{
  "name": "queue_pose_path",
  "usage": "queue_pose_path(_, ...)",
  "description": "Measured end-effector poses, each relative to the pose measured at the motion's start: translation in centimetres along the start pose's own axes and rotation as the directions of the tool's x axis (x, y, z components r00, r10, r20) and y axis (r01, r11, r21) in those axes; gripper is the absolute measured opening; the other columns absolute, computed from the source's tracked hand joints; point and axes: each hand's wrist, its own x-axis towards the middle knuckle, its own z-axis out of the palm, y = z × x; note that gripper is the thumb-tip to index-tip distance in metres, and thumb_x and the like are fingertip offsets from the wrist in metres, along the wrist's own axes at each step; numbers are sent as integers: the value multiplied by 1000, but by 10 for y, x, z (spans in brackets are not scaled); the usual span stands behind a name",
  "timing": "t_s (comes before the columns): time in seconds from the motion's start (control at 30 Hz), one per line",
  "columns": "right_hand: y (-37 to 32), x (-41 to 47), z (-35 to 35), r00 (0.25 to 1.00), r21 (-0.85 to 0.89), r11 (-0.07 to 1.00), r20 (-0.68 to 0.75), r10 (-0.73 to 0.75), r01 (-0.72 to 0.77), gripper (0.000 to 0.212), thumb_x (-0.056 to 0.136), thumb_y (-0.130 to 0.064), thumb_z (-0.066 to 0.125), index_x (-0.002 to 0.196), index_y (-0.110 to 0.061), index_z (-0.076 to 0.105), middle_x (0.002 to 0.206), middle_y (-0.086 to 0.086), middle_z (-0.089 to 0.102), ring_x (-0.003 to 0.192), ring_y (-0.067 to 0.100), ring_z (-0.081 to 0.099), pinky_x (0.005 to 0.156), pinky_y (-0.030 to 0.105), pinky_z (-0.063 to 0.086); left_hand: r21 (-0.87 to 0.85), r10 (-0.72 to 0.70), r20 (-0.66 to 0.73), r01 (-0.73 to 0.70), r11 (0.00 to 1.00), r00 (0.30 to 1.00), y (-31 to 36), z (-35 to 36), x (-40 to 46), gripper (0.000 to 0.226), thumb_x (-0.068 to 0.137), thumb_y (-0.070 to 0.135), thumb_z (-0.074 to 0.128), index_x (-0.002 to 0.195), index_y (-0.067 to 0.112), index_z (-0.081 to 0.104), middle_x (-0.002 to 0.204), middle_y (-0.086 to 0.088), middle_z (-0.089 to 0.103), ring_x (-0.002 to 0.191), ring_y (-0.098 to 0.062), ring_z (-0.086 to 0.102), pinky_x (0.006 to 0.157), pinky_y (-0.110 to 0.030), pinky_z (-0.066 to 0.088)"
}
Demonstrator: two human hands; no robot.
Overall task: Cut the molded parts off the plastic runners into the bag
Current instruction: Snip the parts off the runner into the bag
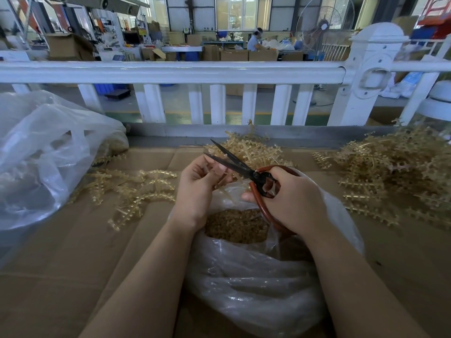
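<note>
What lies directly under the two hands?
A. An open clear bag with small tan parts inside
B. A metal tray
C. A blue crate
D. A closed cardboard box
A: below the left hand and the right hand, which holds the scissors, the bag stands open with parts inside.

I see bag (256, 276) nearest me, centre, on cardboard (73, 264) | cut parts (235, 225) in it | runners: piles left (131, 189), behind (251, 150), right (395, 174) | second bag (44, 152) far left | railing (170, 71) behind all
</note>
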Motion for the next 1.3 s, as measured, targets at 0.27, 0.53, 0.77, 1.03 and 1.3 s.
queue_pose_path(0.27,2,-3,2,999,66,998,-37,-7,9,64,68,-91,46,95,-35,64,72,-31,47,70,-16,46,59,4,26,-129,-70,6,70,989,998,0,-3,2,5,89,8,60,85,6,60,74,-4,62,68,-15,55,74,-25,50)
queue_pose_path(0.53,4,-1,6,1000,84,996,-15,25,-24,55,71,-86,50,85,-34,59,68,-21,54,69,-8,50,59,9,29,-151,-87,-14,84,985,996,-1,-5,3,5,83,12,65,81,15,68,78,-1,68,71,-12,61,74,-22,54)
queue_pose_path(0.77,4,0,2,1000,-44,999,6,-16,17,65,71,-88,50,100,-32,66,78,-24,53,73,-2,45,60,3,23,-80,-33,28,35,996,999,-1,0,1,19,86,9,62,83,22,76,86,3,75,82,-8,70,76,-20,54)
queue_pose_path(1.03,2,0,1,999,-68,997,0,-39,39,65,73,-89,49,99,-32,68,78,-23,58,72,-1,48,61,3,24,-50,-15,55,18,999,998,0,0,2,33,95,-3,54,84,22,74,80,6,72,78,-6,68,74,-19,54)
queue_pose_path(1.3,3,0,3,998,-48,998,-18,-52,51,74,70,-94,40,96,-31,70,76,-19,64,69,3,54,60,5,28,-29,-26,33,27,999,999,-2,0,3,35,95,-2,54,78,23,70,74,3,63,70,-6,60,73,-19,53)
